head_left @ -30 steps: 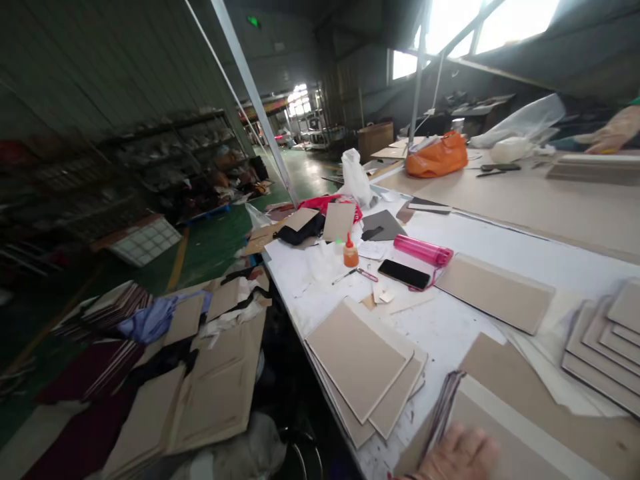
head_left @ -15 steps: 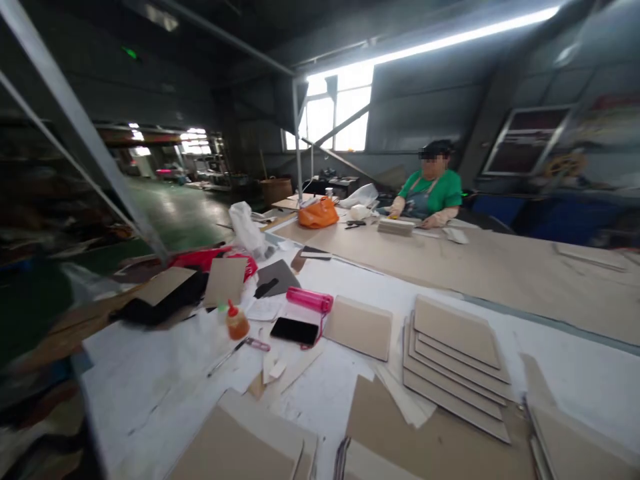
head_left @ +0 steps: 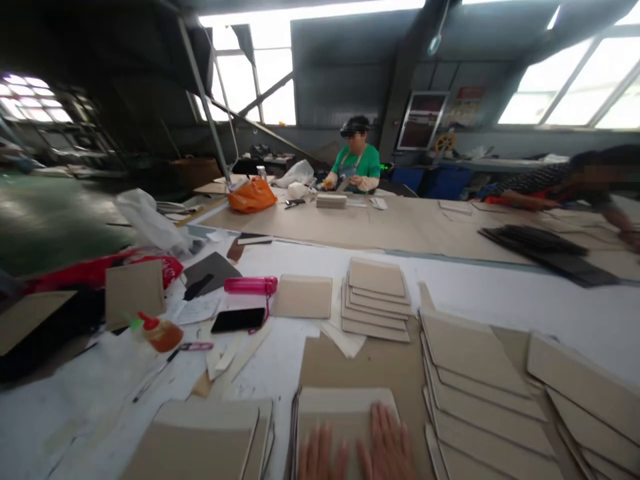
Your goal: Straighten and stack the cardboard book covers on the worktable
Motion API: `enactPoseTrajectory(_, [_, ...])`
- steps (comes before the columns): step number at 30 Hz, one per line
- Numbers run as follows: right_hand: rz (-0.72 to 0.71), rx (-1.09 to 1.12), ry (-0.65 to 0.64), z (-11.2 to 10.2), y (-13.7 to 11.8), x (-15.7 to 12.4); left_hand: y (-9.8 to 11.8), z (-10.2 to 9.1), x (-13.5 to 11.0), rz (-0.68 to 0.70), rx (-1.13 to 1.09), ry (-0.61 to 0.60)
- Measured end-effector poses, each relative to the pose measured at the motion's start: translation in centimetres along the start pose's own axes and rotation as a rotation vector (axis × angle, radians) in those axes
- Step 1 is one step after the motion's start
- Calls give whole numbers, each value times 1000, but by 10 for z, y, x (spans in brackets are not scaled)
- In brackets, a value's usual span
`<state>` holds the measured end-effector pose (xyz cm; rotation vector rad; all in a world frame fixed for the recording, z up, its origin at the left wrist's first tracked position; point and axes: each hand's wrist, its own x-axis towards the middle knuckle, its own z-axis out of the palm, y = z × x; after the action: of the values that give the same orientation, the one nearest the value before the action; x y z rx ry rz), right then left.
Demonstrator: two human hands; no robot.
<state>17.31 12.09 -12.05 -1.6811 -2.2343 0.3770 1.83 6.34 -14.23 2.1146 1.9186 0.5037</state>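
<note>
At the bottom centre, a stack of beige panels [head_left: 345, 399] with dark edges lies before me. My left hand [head_left: 320, 457] rests on the top panel, blurred, with its fingers stretched out. Beside it to the right, my right hand [head_left: 386, 445] lies flat on the same panel, fingers extended. To the left is another pile of beige panels [head_left: 195, 433]. A fanned row of beige panels [head_left: 480, 393] overlaps just to the right, and a smaller stepped stack [head_left: 377, 300] sits farther back.
Left on the white table are a glue bottle [head_left: 163, 333], a pen [head_left: 155, 379], a phone [head_left: 238, 321] and a pink bottle [head_left: 250, 285]. More panels [head_left: 585, 380] lie far right. Across the table sits a person in green [head_left: 357, 160]; another person [head_left: 550, 187] leans over dark sheets [head_left: 540, 247].
The view has swung right and slightly down. Both my hands now show on the central stack, where none showed before. The second person and more panels have come into view at right.
</note>
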Motion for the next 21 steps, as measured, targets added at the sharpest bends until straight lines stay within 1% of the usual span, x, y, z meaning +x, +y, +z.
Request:
enactPoseTrajectory(1, [27, -56, -10, -2, 1, -3, 8, -4, -16, -20, -35, 11])
enactPoseTrajectory(2, [82, -105, 7, -6, 4, -5, 14, -9, -27, -36, -73, 35])
enactPoseTrajectory(3, [142, -137, 40, -11, 7, -6, 18, -14, -35, -101, -115, 94])
enactPoseTrajectory(4, [191, -151, 63, -16, 10, -6, 21, -20, -40, -215, -161, 176])
enactPoseTrajectory(5, [218, -149, 63, -22, 14, -7, 22, -25, -42, -330, -222, 231])
enactPoseTrajectory(6, [225, -132, 41, -28, 17, -7, 22, -30, -44, -442, -307, 238])
enactPoseTrajectory(7, [211, -100, 5, -33, 20, -7, 21, -35, -45, -555, -417, 213])
enactPoseTrajectory(8, [189, -57, -29, -38, 23, -8, 19, -39, -47, -647, -543, 169])
enactPoseTrajectory(9, [173, -8, -47, -41, 24, -8, 18, -43, -49, -709, -660, 126])
enactPoseTrajectory(11, [172, 103, -37, -45, 24, -8, 16, -51, -52, -765, -820, 76])
enactPoseTrajectory(15, [248, 385, 1, -49, 15, -8, 20, -65, -56, -783, -941, 76])
enactPoseTrajectory(17, [283, 517, -13, -55, 10, -7, 25, -72, -57, -789, -1068, 121])
enactPoseTrajectory(19, [304, 646, -38, -66, 6, -8, 31, -81, -58, -806, -1202, 218])
enactPoseTrajectory(21, [291, 799, -71, -80, 3, -9, 35, -93, -59, -831, -1311, 303])
